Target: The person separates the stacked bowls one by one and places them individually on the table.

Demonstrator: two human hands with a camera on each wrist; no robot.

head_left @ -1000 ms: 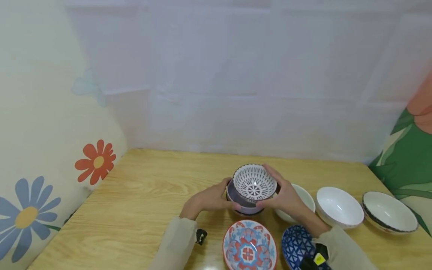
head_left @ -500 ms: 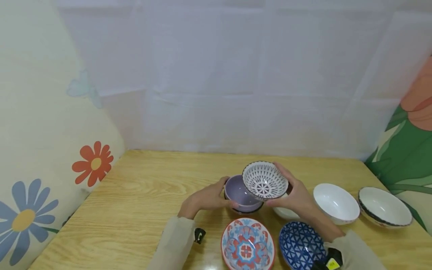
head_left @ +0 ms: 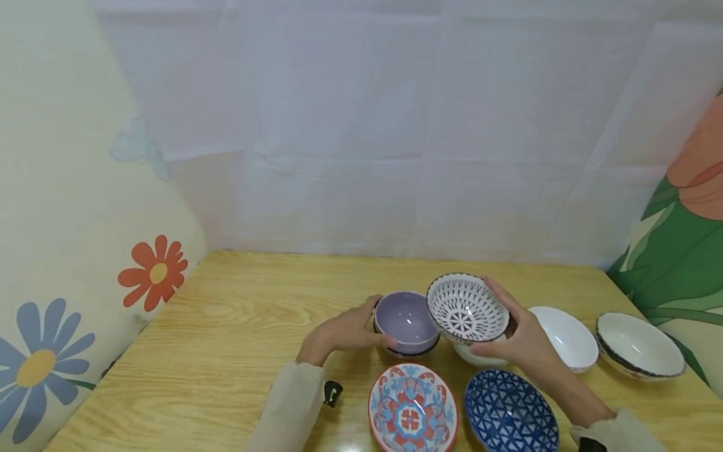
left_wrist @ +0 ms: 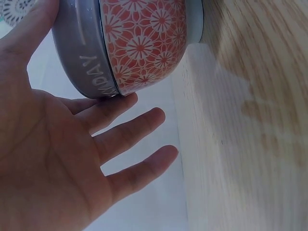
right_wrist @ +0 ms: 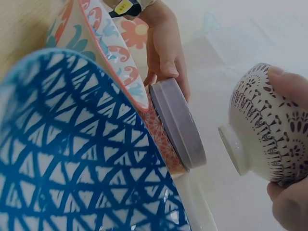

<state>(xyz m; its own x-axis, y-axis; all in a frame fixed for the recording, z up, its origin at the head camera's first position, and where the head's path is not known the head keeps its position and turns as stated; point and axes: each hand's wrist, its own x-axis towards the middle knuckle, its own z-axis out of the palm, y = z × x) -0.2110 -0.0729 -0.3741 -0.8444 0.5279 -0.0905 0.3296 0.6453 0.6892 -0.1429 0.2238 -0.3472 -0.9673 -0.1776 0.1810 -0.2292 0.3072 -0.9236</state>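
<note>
In the head view my right hand (head_left: 528,342) holds a small white bowl with a dark dash pattern (head_left: 467,307) by its side, tilted and raised. Its narrow foot shows in the right wrist view, apart from the other bowls. A purple bowl (head_left: 403,317) sits in a red bowl with white flowers (left_wrist: 144,43), which stands on the wooden table (head_left: 271,301). My left hand (head_left: 347,328) holds the purple bowl at its left side, thumb near the front of the rim. Seen in the left wrist view, the other fingers spread out beside the stack.
In front stand a red-and-blue floral bowl (head_left: 412,408) and a blue triangle-patterned bowl (head_left: 511,411). A pale bowl (head_left: 480,356) lies partly hidden beneath the raised bowl. Farther right are a white bowl (head_left: 570,339) and a dark-rimmed bowl (head_left: 641,345). A white cloth (head_left: 339,125) hangs behind.
My right hand has lifted the dash-patterned bowl off the purple bowl and carried it to the right. The purple bowl's inside has come into sight; my left hand has stayed on it.
</note>
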